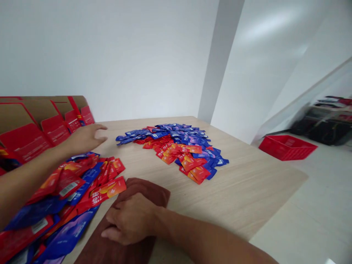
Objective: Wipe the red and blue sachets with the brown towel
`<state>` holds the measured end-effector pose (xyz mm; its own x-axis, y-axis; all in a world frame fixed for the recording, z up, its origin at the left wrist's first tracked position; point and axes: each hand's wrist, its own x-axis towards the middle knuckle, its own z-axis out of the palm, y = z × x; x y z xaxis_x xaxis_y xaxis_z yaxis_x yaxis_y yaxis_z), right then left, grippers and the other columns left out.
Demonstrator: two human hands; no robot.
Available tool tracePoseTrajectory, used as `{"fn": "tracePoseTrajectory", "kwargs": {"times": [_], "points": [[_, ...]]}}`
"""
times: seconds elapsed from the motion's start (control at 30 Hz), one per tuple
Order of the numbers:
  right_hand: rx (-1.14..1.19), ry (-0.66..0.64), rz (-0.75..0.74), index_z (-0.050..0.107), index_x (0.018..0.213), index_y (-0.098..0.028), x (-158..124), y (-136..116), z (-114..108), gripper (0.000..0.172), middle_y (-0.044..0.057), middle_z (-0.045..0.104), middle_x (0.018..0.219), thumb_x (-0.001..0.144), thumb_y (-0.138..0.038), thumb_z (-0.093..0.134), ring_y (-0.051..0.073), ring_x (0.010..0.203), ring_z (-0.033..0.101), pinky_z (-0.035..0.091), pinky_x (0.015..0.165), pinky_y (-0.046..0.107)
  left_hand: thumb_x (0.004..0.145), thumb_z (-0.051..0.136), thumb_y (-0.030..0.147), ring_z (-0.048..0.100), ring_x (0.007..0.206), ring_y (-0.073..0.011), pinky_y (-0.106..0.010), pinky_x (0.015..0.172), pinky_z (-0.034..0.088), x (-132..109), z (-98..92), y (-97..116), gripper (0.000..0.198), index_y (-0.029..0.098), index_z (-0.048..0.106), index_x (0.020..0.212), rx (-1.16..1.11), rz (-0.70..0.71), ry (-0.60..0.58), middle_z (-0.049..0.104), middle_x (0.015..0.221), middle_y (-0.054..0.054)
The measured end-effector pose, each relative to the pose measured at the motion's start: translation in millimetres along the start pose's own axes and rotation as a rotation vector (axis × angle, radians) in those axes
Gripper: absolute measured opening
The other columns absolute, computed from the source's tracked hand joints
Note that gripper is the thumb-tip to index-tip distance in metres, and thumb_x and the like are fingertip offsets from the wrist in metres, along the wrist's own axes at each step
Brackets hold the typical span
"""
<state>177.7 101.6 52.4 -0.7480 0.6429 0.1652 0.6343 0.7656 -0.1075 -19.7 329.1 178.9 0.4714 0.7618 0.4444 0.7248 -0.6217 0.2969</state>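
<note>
My left hand (87, 138) is raised over the left side of the table, in front of the red boxes, its thumb and fingers apart with nothing between them. Under my left forearm lies a heap of red and blue sachets (99, 192), some with printed orange fruit and barcodes. My right hand (130, 219) is closed and presses down on a brown cloth (148, 190), which lies flat beside that heap. How much cloth its curled fingers hold is hidden. A second pile of red and blue sachets (189, 146) spreads across the far middle of the table.
Several open red cardboard boxes (56, 130) with brown insides stand in a row at the left, against the white wall (123, 62). The wooden table (239, 190) ends at the right. A red crate (287, 147) sits on the floor beyond, near dark items at the far right.
</note>
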Motion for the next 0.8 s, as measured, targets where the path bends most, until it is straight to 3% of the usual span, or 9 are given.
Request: {"fn": "tracePoseTrajectory", "kwargs": {"times": [0.03,0.13,0.27,0.4,0.47,0.57,0.7,0.8], "points": [[0.012,0.022,0.015,0.073,0.112,-0.018,-1.2,0.1,2.1,0.051,0.007,0.085,0.102,0.112,-0.064,0.051,0.025,0.093,0.081,0.058,0.062,0.034,0.097,0.066,0.039,0.063,0.138,-0.04,-0.054,0.126,0.038,8.5,16.0,21.8,0.048,0.006,0.07,0.132,0.022,0.034,-0.004,0.075,0.136,-0.017],[0.04,0.115,0.021,0.073,0.103,-0.019,-7.7,0.6,9.9,0.043,0.006,0.084,0.101,0.11,-0.058,0.057,0.023,0.092,0.079,0.059,0.067,0.032,0.096,0.068,0.027,0.069,0.132,-0.0347,-0.041,0.121,0.047,30.0,72.0,89.6,0.041,0.014,0.073,0.134,0.033,0.178,-0.087,0.075,0.141,-0.015],[0.073,0.12,0.019,0.073,0.101,-0.02,-13.0,3.6,17.1,0.032,0.003,0.083,0.098,0.107,-0.05,0.066,0.02,0.089,0.078,0.058,0.071,0.03,0.1,0.068,0.018,0.065,0.14,-0.032,-0.042,0.124,0.046,48.6,141.6,166.4,0.039,0.012,0.07,0.138,0.029,0.341,-0.197,0.07,0.149,-0.018],[0.08,0.135,0.003,0.072,0.117,-0.021,-12.2,7.4,21.6,0.032,0.005,0.084,0.12,0.109,-0.049,0.06,0.023,0.107,0.079,0.06,0.075,0.032,0.102,0.073,0.02,0.065,0.138,-0.0311,-0.05,0.116,0.053,55.3,185.3,211.9,0.041,0.013,0.066,0.142,0.054,0.446,-0.313,0.068,0.148,-0.016],[0.095,0.155,-0.005,0.069,0.129,-0.021,-12.3,8.9,23.0,0.034,0.007,0.081,0.134,0.11,-0.047,0.059,0.025,0.119,0.076,0.061,0.082,0.033,0.102,0.075,0.022,0.066,0.135,-0.0314,-0.051,0.112,0.056,53.7,194.8,223.3,0.037,0.014,0.067,0.138,0.07,0.494,-0.363,0.068,0.145,-0.015],[0.161,0.114,0.006,0.071,0.122,-0.023,-13.7,12.1,23.4,0.028,0.003,0.083,0.127,0.107,-0.045,0.064,0.022,0.116,0.077,0.059,0.08,0.03,0.103,0.072,0.023,0.067,0.132,-0.0316,-0.048,0.109,0.057,46.3,195.2,229.6,0.032,0.014,0.068,0.133,0.095,0.547,-0.416,0.068,0.141,-0.015],[0.235,0.108,-0.001,0.072,0.104,-0.022,-15.2,15.7,23.2,0.024,0.002,0.084,0.104,0.106,-0.045,0.067,0.019,0.095,0.079,0.055,0.07,0.028,0.103,0.067,0.024,0.066,0.132,-0.0337,-0.045,0.107,0.057,31.5,177.2,223.0,0.032,0.016,0.068,0.134,0.135,0.597,-0.454,0.067,0.143,-0.017],[0.331,0.203,-0.074,0.071,0.104,-0.02,-17.3,5.8,21.1,0.027,0.004,0.084,0.097,0.111,-0.045,0.062,0.017,0.09,0.079,0.055,0.072,0.025,0.101,0.069,0.024,0.063,0.138,-0.0353,-0.048,0.109,0.057,19.5,157.2,208.8,0.033,0.02,0.069,0.133,0.162,0.627,-0.471,0.064,0.148,-0.016]]}}
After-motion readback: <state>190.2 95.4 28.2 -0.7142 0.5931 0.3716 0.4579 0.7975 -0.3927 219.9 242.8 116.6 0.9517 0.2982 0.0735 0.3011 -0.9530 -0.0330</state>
